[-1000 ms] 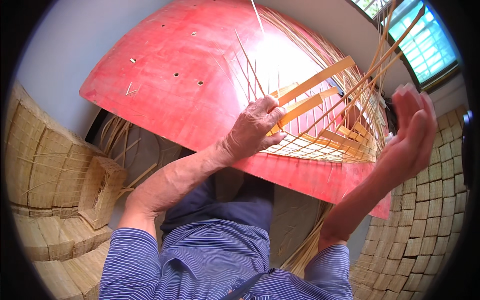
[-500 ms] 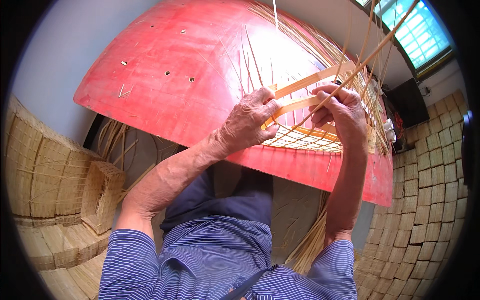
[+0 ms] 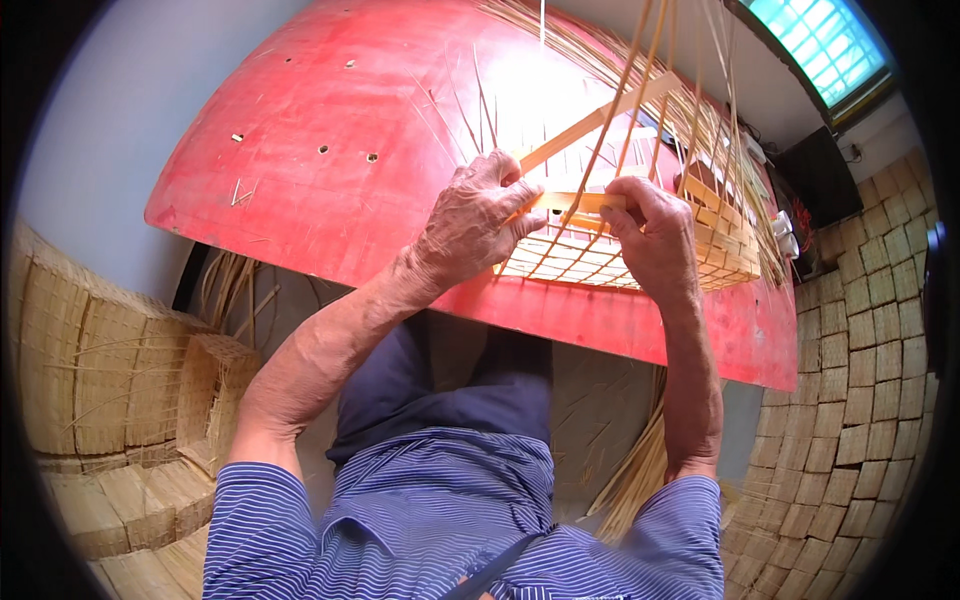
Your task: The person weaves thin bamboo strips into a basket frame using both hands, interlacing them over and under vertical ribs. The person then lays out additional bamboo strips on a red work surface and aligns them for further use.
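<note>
A partly woven bamboo basket (image 3: pixel 565 262) with an open lattice rests near the front edge of the red table, tall thin stakes (image 3: pixel 655 38) rising from it. Across its near side runs a flat pale bamboo strip (image 3: pixel 570 201). My left hand (image 3: pixel 472 218) pinches this strip at the basket's left corner, thumb on the near side. At the strip's right part, my right hand (image 3: pixel 655 232) is closed on it with thumb and curled fingers. Another length of flat strip (image 3: pixel 590 122) slants up and away from beside my left hand. My fingers partly hide the left corner.
The red tabletop (image 3: pixel 290 190) has several small holes. Long thin bamboo strips (image 3: pixel 575 52) lie along its far edge. Stacked woven baskets stand at left (image 3: pixel 110 370) and right (image 3: pixel 850 400). More strips (image 3: pixel 640 465) lie on the floor under the table.
My right hand has moved down and left along the near side, and a long slanting stake it was handling now stands more upright. The basket has turned, showing more of its right side.
</note>
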{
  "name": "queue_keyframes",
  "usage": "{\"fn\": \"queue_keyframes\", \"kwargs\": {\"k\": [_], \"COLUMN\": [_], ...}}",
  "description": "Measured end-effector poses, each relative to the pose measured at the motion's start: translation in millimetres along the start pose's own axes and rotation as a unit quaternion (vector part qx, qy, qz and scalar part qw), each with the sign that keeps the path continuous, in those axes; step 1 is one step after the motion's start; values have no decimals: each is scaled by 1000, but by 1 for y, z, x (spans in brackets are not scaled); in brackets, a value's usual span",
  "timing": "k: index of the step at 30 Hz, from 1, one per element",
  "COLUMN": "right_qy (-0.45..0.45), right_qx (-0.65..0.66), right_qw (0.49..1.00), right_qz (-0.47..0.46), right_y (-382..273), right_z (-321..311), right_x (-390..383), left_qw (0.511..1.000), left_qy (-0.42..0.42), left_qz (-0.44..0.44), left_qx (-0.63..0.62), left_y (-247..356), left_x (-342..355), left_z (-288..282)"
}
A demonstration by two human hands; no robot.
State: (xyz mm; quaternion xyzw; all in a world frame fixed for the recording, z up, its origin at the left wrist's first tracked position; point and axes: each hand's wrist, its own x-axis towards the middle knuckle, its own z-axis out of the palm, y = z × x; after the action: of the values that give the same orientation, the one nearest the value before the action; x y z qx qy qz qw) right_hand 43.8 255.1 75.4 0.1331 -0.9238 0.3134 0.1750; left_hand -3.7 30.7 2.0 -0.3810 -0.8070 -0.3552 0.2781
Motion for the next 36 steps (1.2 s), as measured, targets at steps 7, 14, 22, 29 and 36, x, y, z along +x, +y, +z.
{"fn": "queue_keyframes", "kwargs": {"k": [7,14,22,29,36], "right_qy": [1,86,-14,-81,-108], "right_qx": [-22,-29,-83,-72,71], "right_qw": [1000,996,992,993,991], "right_qz": [-14,-18,-89,-46,35], "right_y": [0,6,-2,6,22], "right_z": [1,5,5,11,1], "right_x": [0,-6,-28,-10,-3], "left_qw": [995,983,989,983,982], "left_qy": [-95,-172,-130,-163,-175], "left_qz": [30,-60,-39,-62,-59], "left_qx": [20,-23,-59,-55,-47], "left_y": [16,18,7,10,8], "left_x": [26,45,45,48,51], "left_z": [-18,-7,6,1,6]}}
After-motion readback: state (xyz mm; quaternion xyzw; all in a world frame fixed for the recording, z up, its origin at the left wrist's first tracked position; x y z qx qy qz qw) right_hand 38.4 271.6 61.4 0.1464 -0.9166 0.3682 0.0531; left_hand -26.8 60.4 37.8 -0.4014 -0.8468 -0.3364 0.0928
